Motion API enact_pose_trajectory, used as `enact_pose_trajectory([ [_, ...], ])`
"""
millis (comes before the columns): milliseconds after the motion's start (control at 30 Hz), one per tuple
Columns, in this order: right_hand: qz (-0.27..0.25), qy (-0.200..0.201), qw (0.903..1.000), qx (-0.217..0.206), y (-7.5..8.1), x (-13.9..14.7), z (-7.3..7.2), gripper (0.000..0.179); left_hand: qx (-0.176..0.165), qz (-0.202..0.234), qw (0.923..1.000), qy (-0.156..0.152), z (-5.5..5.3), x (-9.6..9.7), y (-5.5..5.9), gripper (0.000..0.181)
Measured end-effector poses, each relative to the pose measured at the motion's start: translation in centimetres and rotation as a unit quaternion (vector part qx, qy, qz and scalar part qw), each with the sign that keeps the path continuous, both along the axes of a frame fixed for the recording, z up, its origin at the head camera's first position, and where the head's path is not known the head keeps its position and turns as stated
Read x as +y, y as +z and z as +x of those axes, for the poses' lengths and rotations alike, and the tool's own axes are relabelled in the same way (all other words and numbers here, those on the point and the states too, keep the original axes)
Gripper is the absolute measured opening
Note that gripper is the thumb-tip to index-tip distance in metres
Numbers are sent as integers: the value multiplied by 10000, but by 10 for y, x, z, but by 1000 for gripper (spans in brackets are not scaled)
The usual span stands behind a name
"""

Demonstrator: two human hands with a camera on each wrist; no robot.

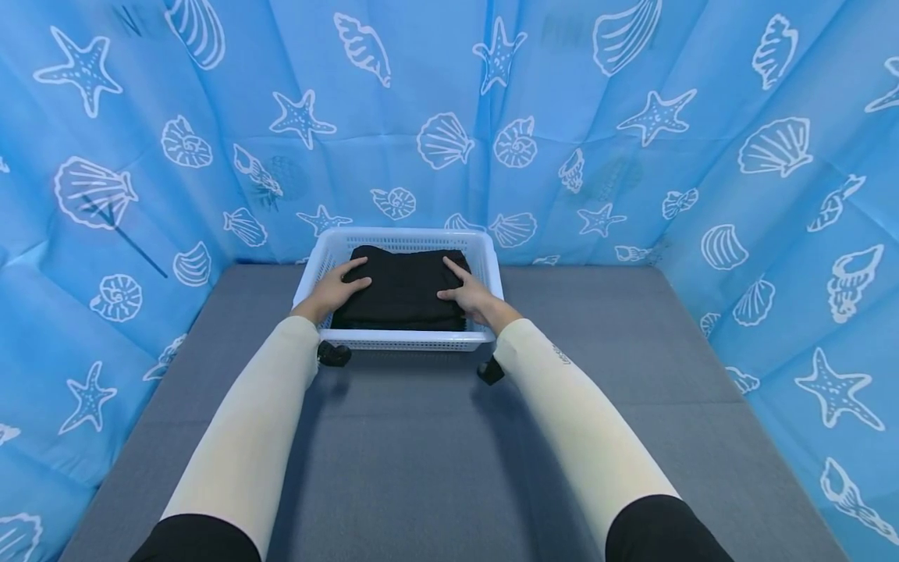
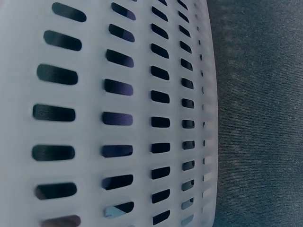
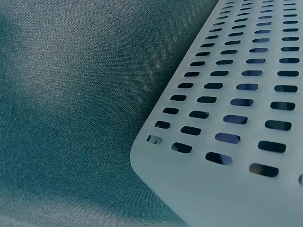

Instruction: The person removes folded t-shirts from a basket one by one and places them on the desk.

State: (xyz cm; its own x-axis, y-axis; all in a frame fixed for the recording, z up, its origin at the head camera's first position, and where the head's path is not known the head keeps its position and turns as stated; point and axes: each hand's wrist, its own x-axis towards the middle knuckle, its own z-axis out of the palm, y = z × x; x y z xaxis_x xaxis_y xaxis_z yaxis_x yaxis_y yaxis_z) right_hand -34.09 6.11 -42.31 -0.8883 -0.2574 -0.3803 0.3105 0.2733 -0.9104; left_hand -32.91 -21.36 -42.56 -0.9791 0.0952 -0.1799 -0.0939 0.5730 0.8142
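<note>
A folded black cloth (image 1: 410, 289) lies in a white plastic basket (image 1: 403, 336) with slotted walls. From the left, my left hand (image 1: 332, 293) reaches over the rim, its thumb and forefinger spread on the cloth's left edge. My right hand (image 1: 474, 298) mirrors it at the right edge, forefinger stretched out along the cloth and thumb apart from it. The other fingers of both hands are hidden. Each wrist view is filled mostly by the basket's perforated wall (image 2: 90, 132), and dark and purplish patches show through the slots. Neither hand appears in the wrist views.
The basket stands near the back of a grey cloth-covered table (image 1: 407, 453). Behind it and along both sides hangs a blue curtain (image 1: 393, 156) with white shells and starfish. Pale sleeves (image 1: 246, 429) cover both forearms, and a small black device (image 1: 333, 354) sits under each wrist.
</note>
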Motion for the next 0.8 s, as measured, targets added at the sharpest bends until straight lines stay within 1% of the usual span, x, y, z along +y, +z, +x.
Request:
enact_pose_trajectory([
  [133,-26,17,9999,-148,0,-1,-1,77,34,41,10000,-58,0,-1,-1,65],
  [333,9,-41,9998,-196,-1,-2,0,77,108,-98,9999,-59,-2,-2,-3,65],
  [567,-125,-77,9998,-149,0,1,-1,77,167,-151,9997,-61,-1,-1,3,65],
  [800,-478,-59,9987,-184,9,2,-1,78,134,-126,9997,138,-2,-3,7,64],
])
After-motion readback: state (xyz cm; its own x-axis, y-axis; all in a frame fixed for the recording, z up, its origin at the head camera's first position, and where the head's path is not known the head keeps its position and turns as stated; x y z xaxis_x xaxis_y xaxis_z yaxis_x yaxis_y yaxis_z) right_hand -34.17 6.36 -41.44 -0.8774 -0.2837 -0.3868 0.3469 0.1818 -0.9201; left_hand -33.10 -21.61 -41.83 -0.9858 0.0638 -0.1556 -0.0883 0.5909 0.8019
